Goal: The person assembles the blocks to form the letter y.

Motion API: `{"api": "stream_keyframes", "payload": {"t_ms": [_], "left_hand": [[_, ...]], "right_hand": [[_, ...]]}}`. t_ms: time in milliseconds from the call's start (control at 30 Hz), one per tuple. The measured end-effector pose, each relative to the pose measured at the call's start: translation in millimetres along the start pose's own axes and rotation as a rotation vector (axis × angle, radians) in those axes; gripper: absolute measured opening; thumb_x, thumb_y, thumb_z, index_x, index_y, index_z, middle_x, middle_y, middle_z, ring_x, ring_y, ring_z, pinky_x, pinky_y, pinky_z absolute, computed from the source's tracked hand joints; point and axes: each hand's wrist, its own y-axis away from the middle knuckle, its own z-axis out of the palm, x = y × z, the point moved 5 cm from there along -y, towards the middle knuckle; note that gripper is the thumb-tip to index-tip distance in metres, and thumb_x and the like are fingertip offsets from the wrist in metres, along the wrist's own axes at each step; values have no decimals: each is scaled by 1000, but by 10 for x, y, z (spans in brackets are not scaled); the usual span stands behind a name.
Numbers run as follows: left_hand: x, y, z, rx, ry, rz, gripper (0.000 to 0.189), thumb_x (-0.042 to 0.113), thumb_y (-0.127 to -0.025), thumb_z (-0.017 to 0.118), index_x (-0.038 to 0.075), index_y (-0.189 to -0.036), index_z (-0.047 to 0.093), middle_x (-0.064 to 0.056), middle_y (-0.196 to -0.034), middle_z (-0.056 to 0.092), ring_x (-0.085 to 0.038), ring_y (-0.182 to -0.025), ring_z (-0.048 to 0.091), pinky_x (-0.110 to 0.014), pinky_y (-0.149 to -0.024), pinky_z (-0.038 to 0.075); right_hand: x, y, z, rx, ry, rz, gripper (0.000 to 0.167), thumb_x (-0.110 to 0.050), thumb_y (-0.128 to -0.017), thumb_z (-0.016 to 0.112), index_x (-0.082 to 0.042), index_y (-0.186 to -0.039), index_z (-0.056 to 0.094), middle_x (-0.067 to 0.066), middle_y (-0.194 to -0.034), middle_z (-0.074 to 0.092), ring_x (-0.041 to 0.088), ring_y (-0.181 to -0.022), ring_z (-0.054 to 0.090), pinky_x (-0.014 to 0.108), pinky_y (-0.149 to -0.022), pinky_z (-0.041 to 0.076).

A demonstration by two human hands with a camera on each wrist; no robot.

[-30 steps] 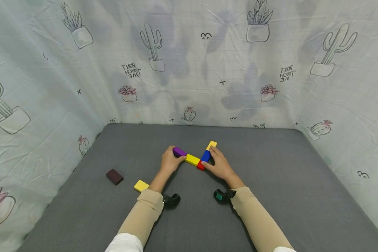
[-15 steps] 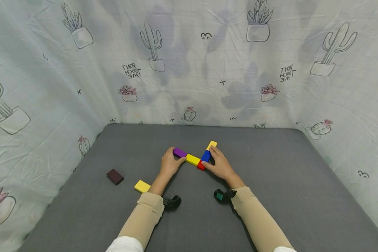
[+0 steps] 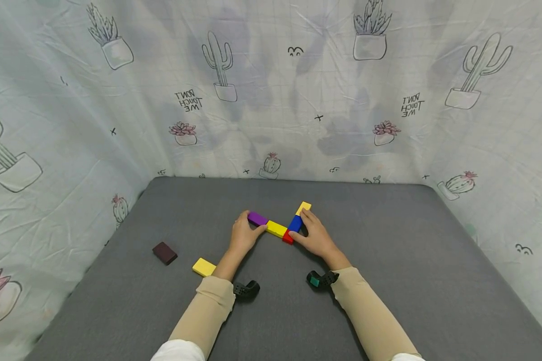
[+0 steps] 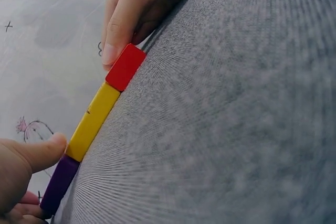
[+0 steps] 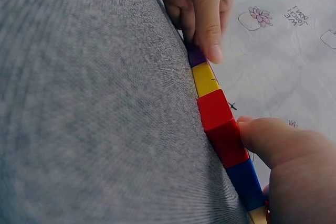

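Note:
Five-part row of coloured blocks lies bent in a V on the grey table. Its left arm has a purple block (image 3: pixel 257 218) and a yellow block (image 3: pixel 276 229); a red block (image 3: pixel 288 237) sits at the corner. From there a blue block (image 3: pixel 295 224) and a pale yellow block (image 3: pixel 304 206) run away to the upper right. My left hand (image 3: pixel 244 231) pinches the purple block, its thumb by the yellow joint. My right hand (image 3: pixel 315 234) grips the right arm, thumb against the red block (image 5: pixel 226 140) and fingers along the blue block (image 5: pixel 245 183), partly hidden.
A dark brown block (image 3: pixel 164 253) lies at the left of the grey table (image 3: pixel 388 240). Another yellow block (image 3: pixel 204 266) lies beside my left forearm, which partly covers it. A cactus-print cloth (image 3: pixel 271 100) hangs behind the table and along both sides.
Both hands and the joined blocks stay nearly where they were. My left forearm has shifted very slightly right, uncovering a little more of the loose yellow block.

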Motion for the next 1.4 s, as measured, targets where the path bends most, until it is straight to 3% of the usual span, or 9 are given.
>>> {"api": "stream_keyframes", "payload": {"t_ms": [233,533,733,933,1167,1400], "left_hand": [[35,45,-68,-16,10,-1,75,27,-84,73,-11,-138,37,-29,-139,44,-41,-130,42,-50,-106,37],[66,156,-208,-8,22,57,75,28,-85,72,-8,-140,36,-28,-143,41,-41,-133,39,-51,-108,35],[9,261,-385,1,-9,61,76,32,-86,70,-5,-142,35,-26,-145,39,-41,-134,38,-53,-108,34],[-47,409,-668,-19,-46,64,79,34,-87,69,-5,-144,31,-26,-146,36,-42,-134,36,-56,-106,35],[-240,591,-958,-55,-102,23,80,35,-88,67,-5,-145,28,-26,-146,36,-42,-133,36,-57,-104,36],[-409,781,-1088,-148,-166,-56,87,42,-88,65,-10,-145,23,-32,-145,32,-48,-133,33,-60,-102,35]], "right_hand": [[-11,18,12,8,-7,-6,79,-43,-91,59,2,-147,27,17,-156,22,34,-144,19,51,-114,23],[-20,14,19,8,-18,-12,79,-44,-91,59,2,-147,27,16,-156,21,34,-144,18,52,-114,23],[-28,1,16,4,-25,-19,79,-44,-91,59,1,-148,26,16,-157,20,34,-145,17,52,-115,22],[-25,-8,-7,7,-23,-30,79,-42,-92,59,3,-147,26,17,-156,21,35,-144,18,52,-115,22],[-24,2,-29,1,-15,-25,79,-43,-92,58,3,-148,25,18,-156,20,36,-144,18,52,-114,23],[2,16,-3,-4,-9,-18,80,-45,-92,58,1,-148,25,16,-157,20,35,-144,18,52,-114,23]]}}
